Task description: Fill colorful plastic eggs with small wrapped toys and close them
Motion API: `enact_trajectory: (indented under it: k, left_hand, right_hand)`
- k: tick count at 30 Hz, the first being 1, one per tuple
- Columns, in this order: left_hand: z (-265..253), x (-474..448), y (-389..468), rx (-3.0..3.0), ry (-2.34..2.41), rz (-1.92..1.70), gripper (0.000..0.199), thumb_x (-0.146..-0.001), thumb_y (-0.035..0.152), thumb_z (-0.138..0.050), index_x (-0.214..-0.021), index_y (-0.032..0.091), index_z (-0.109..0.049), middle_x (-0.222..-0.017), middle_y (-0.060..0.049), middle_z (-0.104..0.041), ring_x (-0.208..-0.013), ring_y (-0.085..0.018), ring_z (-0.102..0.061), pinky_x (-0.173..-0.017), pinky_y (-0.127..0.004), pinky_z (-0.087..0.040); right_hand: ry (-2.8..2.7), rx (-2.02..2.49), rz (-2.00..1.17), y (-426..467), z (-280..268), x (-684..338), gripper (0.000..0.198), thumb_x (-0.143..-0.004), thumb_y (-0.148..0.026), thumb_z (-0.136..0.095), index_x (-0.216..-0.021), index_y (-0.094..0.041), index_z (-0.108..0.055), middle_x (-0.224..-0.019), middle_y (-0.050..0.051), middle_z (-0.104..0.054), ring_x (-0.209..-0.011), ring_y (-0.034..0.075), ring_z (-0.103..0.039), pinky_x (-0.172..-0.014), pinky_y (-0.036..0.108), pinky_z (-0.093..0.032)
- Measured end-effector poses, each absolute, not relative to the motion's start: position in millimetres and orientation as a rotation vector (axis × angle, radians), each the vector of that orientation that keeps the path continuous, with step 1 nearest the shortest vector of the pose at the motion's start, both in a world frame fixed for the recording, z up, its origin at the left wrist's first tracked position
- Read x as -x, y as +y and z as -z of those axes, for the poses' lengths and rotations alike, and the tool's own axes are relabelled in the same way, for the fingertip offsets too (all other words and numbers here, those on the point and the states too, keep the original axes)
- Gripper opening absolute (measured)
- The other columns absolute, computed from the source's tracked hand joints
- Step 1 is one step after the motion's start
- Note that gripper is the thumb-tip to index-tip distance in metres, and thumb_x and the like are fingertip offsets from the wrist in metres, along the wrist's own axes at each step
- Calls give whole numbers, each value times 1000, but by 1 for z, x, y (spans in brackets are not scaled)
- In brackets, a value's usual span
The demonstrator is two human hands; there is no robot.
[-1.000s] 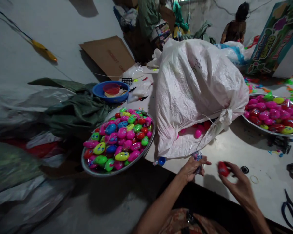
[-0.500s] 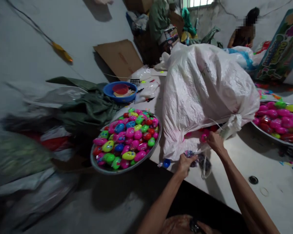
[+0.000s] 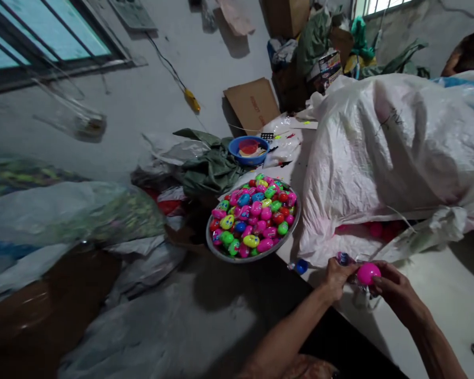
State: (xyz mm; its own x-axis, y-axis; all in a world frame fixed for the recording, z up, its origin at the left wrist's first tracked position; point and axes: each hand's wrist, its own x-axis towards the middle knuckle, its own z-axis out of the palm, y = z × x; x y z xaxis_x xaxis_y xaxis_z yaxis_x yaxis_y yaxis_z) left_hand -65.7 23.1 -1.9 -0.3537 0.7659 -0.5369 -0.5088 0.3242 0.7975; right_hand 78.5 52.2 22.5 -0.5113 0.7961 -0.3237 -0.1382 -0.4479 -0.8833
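The right hand, reaching to the mouth of the white sack half a second earlier, is now holding a rounded pink piece above the white table, just in front of that mouth; its fingers are clamping on the piece from the right; the left hand is staying close beside it, its fingers closing on a small shiny packet, while its thumb is pointing at the pink piece, contact being hard to tell; the work is thus appearing to shift from fetching at the sack to handling piece and packet together; a blue cup-shaped piece is lying near the sack's edge; a basin of coloured eggs is standing farther left, neither hand touching it.
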Motion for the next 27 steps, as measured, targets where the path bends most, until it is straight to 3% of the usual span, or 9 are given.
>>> enact_trajectory:
  k: [5,14,19,27]
  left_hand:
    - [-8,61,23,-165,1191,-1206,41,-35,33,-84,-61,10,-63,-49,1,-54,-39,-8,-45,-38,-21,-29]
    - [-14,56,20,-562,1268,-1304,31,-48,35,-79,-60,10,-66,-51,1,-54,-42,-6,-41,-39,-19,-28]
    - [-20,54,22,-609,1333,-1302,33,-52,39,-77,-52,12,-58,-45,4,-45,-38,-4,-34,-37,-19,-23]
    - [-16,53,23,-438,1374,-1250,40,-54,47,-74,-52,12,-55,-46,4,-44,-39,-4,-34,-35,-18,-21]
  right_hand:
    - [-825,1073,-1878,44,-16,-80,36,-56,-26,-79,-83,-18,-58,-64,-1,-61,-49,10,-51,-45,21,-39]
    - [-587,995,-1719,27,-15,-81,30,-61,-24,-76,-83,-18,-57,-70,-1,-63,-53,10,-56,-50,22,-46]
    - [-656,1020,-1659,26,-19,-91,30,-64,-28,-74,-84,-17,-55,-70,0,-62,-53,12,-58,-51,26,-48]
    - [-984,1217,-1235,20,-26,-91,36,-64,-34,-73,-90,-19,-54,-78,1,-60,-61,14,-58,-54,27,-47]
